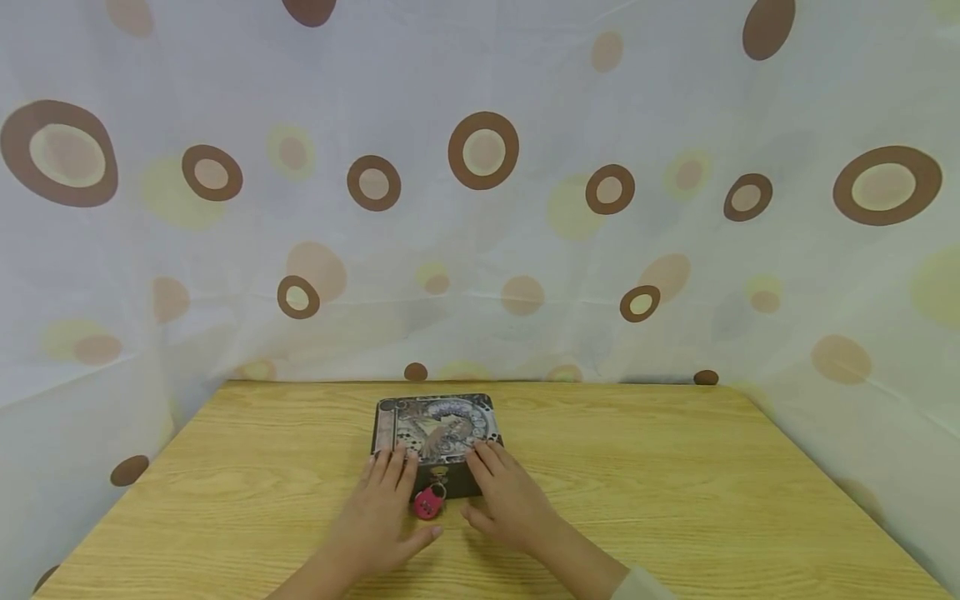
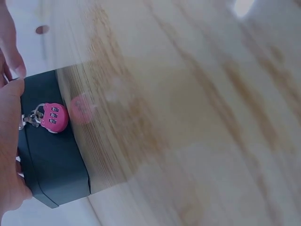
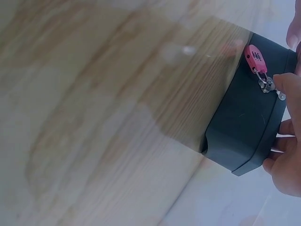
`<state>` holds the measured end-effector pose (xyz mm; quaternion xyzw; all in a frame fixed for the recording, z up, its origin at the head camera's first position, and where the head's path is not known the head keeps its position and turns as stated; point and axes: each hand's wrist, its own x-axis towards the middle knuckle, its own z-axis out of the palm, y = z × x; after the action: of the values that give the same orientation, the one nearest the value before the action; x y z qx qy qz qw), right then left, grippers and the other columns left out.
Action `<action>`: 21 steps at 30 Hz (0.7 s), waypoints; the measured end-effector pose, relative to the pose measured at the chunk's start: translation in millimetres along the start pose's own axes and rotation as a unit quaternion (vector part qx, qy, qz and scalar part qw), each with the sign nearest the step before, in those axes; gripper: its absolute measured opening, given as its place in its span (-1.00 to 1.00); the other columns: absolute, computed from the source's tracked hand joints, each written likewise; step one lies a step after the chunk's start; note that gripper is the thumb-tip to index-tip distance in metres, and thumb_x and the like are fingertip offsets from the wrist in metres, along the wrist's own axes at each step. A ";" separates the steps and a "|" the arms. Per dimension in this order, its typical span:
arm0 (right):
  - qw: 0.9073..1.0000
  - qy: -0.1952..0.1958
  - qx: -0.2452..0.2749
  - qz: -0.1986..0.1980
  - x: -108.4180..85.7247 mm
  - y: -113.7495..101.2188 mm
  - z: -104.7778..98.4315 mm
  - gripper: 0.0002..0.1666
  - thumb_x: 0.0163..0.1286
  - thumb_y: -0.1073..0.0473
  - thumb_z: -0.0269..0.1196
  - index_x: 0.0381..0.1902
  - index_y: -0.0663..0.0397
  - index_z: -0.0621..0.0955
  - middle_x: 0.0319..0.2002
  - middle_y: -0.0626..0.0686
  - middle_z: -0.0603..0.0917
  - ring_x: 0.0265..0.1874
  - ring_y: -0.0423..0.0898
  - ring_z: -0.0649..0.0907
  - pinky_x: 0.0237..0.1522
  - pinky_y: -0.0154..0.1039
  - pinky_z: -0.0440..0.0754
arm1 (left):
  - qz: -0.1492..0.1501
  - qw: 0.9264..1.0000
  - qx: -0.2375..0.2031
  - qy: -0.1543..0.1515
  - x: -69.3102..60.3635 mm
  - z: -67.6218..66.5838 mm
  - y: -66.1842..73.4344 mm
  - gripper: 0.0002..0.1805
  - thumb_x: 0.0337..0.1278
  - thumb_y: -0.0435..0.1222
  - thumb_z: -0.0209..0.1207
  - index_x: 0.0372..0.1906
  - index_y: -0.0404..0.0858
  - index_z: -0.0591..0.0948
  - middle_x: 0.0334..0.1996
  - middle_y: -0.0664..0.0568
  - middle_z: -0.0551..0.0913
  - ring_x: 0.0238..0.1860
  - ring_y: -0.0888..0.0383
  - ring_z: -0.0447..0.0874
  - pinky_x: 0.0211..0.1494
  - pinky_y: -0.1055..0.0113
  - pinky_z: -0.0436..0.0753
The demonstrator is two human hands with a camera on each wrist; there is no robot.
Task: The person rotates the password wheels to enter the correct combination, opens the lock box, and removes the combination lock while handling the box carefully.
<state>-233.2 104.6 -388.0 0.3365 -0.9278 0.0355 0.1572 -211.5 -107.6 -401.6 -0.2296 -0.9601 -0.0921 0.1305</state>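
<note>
A dark box (image 1: 467, 482) with a decorated picture lid (image 1: 442, 429) sits on the wooden table. From the metal clasp (image 3: 266, 85) on its front hangs a pink combination padlock (image 1: 429, 503), its number dials showing in the left wrist view. My left hand (image 1: 378, 508) rests with fairly straight fingers on the box's front left corner, thumb stretched toward the padlock. On the opposite front corner lies my right hand (image 1: 513, 500), fingers extended over the lid edge. Neither hand grips the padlock. Both wrist views show the hands only partly, at the frame edge.
The wooden table (image 1: 660, 467) extends to both sides of the box. A white curtain (image 1: 555, 333) with brown and yellow circles stands behind the table and along its left and right sides.
</note>
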 end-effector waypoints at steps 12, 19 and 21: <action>1.000 -0.002 0.004 0.007 -7.4 5.9 0.4 -0.23 0.23 -0.07 0.24 0.25 0.30 0.35 0.25 0.27 0.40 0.27 0.18 0.36 0.28 0.00 0.39 | 0.002 1.000 -0.012 -0.016 2.9 -1.8 9.2 -0.05 0.06 0.24 0.04 0.32 -0.45 0.23 0.34 -0.38 0.18 0.37 -0.32 0.08 0.39 -0.17 0.16; 1.000 -0.002 0.011 0.009 -11.6 9.2 1.0 -0.22 0.22 -0.06 0.24 0.25 0.32 0.34 0.27 0.29 0.37 0.29 0.19 0.33 0.29 0.03 0.36 | 0.011 1.000 -0.007 -0.010 5.0 1.5 11.8 -0.04 0.06 0.24 0.04 0.31 -0.46 0.23 0.34 -0.39 0.17 0.36 -0.33 0.08 0.38 -0.18 0.16; 1.000 -0.002 0.014 0.010 -12.9 10.1 0.3 -0.21 0.22 -0.06 0.24 0.26 0.33 0.33 0.27 0.29 0.36 0.29 0.20 0.32 0.29 0.04 0.36 | 0.013 1.000 -0.003 -0.008 5.9 2.8 12.5 -0.04 0.06 0.24 0.04 0.31 -0.46 0.23 0.34 -0.39 0.17 0.36 -0.33 0.08 0.38 -0.19 0.16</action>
<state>-230.3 120.2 -392.0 0.3291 -0.9310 0.0490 0.1500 -211.3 -93.5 -401.0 -0.2435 -0.9576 -0.0919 0.1236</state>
